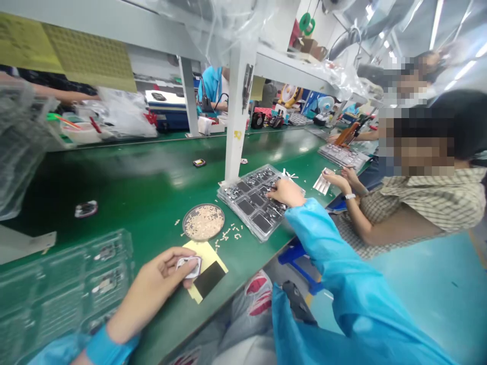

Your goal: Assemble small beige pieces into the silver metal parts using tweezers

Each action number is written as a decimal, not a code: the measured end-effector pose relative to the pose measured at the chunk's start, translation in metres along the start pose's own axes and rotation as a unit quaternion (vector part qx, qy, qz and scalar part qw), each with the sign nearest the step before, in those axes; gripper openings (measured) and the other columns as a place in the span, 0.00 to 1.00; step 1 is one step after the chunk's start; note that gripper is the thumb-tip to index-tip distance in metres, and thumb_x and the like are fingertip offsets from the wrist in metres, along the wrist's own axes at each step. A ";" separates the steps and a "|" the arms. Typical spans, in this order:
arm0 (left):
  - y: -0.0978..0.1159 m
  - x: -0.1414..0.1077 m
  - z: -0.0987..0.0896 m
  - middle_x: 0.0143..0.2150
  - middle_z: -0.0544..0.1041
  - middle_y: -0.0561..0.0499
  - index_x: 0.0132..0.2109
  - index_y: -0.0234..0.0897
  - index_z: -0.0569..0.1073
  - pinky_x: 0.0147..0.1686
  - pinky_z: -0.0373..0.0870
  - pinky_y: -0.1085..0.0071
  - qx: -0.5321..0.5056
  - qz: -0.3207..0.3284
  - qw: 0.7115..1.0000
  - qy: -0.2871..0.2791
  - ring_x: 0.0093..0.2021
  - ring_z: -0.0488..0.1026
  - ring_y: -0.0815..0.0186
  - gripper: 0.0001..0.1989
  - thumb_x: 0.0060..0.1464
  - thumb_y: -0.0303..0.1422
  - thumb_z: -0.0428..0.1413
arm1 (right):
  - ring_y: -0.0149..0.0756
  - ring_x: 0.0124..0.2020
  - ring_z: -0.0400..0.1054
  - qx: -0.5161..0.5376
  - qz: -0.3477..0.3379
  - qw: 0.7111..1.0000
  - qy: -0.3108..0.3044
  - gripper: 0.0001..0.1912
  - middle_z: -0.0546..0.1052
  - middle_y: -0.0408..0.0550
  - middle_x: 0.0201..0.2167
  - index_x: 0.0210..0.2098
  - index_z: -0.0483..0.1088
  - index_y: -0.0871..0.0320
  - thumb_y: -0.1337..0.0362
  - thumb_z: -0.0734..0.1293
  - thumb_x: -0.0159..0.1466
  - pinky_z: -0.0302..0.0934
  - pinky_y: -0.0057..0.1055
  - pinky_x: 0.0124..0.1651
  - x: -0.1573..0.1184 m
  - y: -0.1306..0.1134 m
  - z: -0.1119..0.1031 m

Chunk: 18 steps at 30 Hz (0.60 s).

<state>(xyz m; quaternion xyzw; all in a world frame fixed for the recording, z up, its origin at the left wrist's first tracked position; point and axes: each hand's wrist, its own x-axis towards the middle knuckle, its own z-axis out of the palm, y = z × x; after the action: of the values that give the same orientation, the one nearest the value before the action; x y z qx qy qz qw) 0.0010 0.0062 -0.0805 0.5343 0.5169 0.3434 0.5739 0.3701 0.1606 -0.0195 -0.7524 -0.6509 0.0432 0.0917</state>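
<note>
My left hand (163, 274) is closed around a small white device casing with a purple rim (189, 266), thumb on top. Beneath it lie a yellow paper pad (203, 251) and a black rectangular sheet (209, 280). My right hand (287, 192) reaches over a clear compartment tray (262, 230) filled with black screens and small parts. Its fingers are pinched together near the middle compartments; what they grip, if anything, is too small to make out. Between the hands stands a round dish (203, 222) of tiny cream-coloured pieces, some scattered on the green bench.
Another clear tray (68, 289) with a few parts sits at the left. Single small devices (85, 209) lie on the green belt (152, 172) behind. A white post (236, 116) rises beside the parts tray. A co-worker (411, 197) handles a white strip card (321, 181) at the right.
</note>
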 end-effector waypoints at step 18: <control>0.019 -0.015 0.011 0.38 0.81 0.44 0.52 0.33 0.74 0.27 0.63 0.75 -0.142 0.000 0.990 0.009 0.33 0.74 0.63 0.19 0.58 0.42 0.61 | 0.39 0.40 0.73 0.218 -0.068 0.967 0.114 0.15 0.80 0.49 0.37 0.45 0.75 0.61 0.59 0.72 0.61 0.64 0.34 0.45 -0.036 -0.006 0.016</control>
<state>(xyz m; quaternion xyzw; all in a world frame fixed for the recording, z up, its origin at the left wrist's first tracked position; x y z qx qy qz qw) 0.0110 -0.0069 -0.0604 0.4440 0.4680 0.4186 0.6392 0.3564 0.1271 -0.0358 -0.6683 -0.6603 0.0916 0.3302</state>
